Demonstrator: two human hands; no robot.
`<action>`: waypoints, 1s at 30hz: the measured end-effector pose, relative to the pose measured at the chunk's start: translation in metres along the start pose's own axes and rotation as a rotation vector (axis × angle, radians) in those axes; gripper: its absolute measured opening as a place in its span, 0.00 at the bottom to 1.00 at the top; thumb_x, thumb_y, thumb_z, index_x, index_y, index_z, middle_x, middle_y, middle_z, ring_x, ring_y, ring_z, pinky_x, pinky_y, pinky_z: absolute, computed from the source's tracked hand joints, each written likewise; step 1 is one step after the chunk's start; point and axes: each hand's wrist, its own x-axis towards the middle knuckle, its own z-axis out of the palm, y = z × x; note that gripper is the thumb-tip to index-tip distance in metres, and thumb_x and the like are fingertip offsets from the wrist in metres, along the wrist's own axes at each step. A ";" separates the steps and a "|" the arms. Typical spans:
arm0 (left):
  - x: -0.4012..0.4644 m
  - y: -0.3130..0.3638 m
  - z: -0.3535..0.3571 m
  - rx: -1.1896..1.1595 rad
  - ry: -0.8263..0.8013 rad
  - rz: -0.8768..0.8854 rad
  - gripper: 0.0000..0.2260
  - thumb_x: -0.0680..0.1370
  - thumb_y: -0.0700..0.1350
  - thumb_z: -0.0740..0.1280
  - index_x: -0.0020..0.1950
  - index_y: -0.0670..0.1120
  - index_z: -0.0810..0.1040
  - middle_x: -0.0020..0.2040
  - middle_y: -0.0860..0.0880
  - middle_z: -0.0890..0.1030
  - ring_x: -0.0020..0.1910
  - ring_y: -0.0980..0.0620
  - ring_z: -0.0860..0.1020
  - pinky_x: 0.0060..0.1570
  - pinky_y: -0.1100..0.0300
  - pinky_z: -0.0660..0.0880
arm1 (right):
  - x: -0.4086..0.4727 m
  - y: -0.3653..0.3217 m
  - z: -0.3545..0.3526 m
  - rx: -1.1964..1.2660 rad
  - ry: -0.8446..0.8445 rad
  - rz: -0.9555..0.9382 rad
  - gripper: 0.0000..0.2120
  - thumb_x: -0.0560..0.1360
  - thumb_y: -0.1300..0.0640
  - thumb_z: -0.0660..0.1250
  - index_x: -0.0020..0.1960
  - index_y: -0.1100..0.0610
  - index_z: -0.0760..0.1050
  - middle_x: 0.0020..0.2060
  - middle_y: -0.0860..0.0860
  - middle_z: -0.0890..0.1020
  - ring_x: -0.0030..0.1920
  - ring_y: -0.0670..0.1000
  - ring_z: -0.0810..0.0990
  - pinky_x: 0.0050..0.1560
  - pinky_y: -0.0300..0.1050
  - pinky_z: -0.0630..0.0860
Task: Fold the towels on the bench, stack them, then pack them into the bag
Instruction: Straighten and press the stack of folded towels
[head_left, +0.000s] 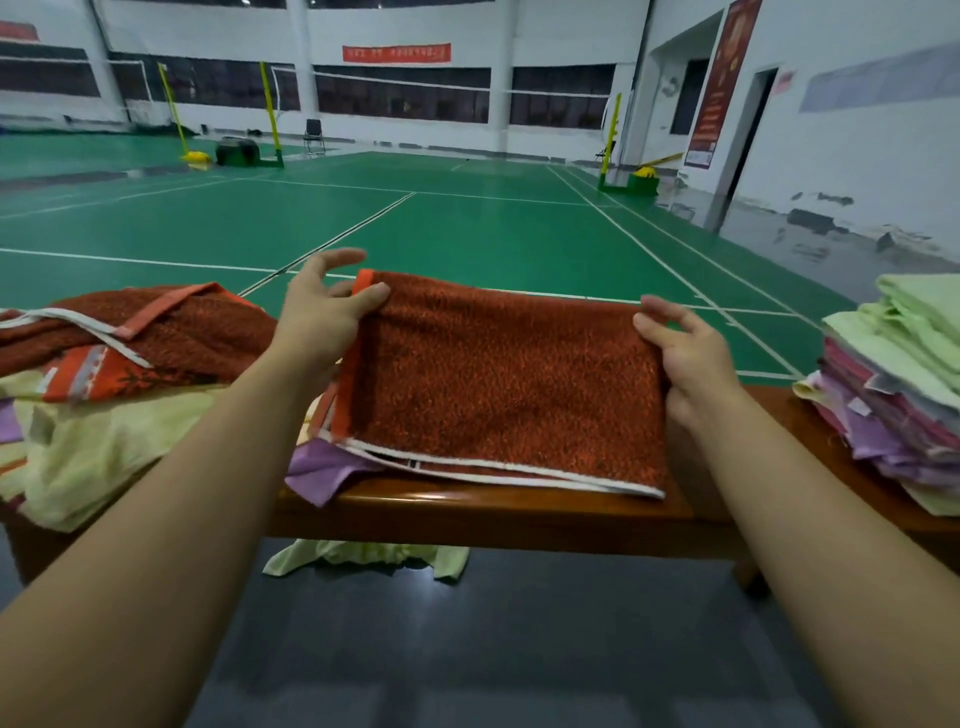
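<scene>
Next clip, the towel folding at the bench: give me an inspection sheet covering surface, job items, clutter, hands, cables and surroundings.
Surface: wooden bench, glossy, partly covered by cloth.
Job's things: rust-red towel, folded over, lying across the bench; unfolded heap at left; folded stack at right; bag not in view.
Clutter: pale green cloth on the floor under the bench.
Hands: left hand pinches the towel's far left corner; right hand grips its right edge.
Cables: nothing seen.
Surroundings: green badminton courts, net posts, white walls, a red banner.
</scene>
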 end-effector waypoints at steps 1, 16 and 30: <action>0.000 0.003 0.004 0.008 -0.019 0.038 0.16 0.79 0.38 0.70 0.65 0.50 0.76 0.47 0.52 0.83 0.34 0.62 0.80 0.25 0.67 0.74 | 0.001 -0.007 -0.002 -0.004 -0.003 -0.053 0.13 0.76 0.69 0.69 0.57 0.55 0.80 0.48 0.59 0.85 0.43 0.54 0.85 0.46 0.50 0.84; 0.003 0.030 0.039 0.122 -0.005 0.625 0.08 0.79 0.39 0.70 0.55 0.50 0.83 0.50 0.52 0.85 0.51 0.58 0.82 0.57 0.61 0.76 | 0.012 -0.043 -0.030 -0.096 0.178 -0.654 0.10 0.76 0.61 0.73 0.56 0.52 0.81 0.49 0.51 0.86 0.51 0.46 0.85 0.58 0.44 0.80; -0.004 0.019 0.046 0.297 -0.150 0.262 0.24 0.83 0.39 0.64 0.77 0.57 0.68 0.68 0.49 0.74 0.52 0.57 0.78 0.47 0.74 0.75 | 0.020 -0.041 -0.059 -0.334 -0.203 -0.278 0.36 0.69 0.55 0.77 0.75 0.49 0.69 0.66 0.51 0.77 0.63 0.48 0.79 0.59 0.41 0.79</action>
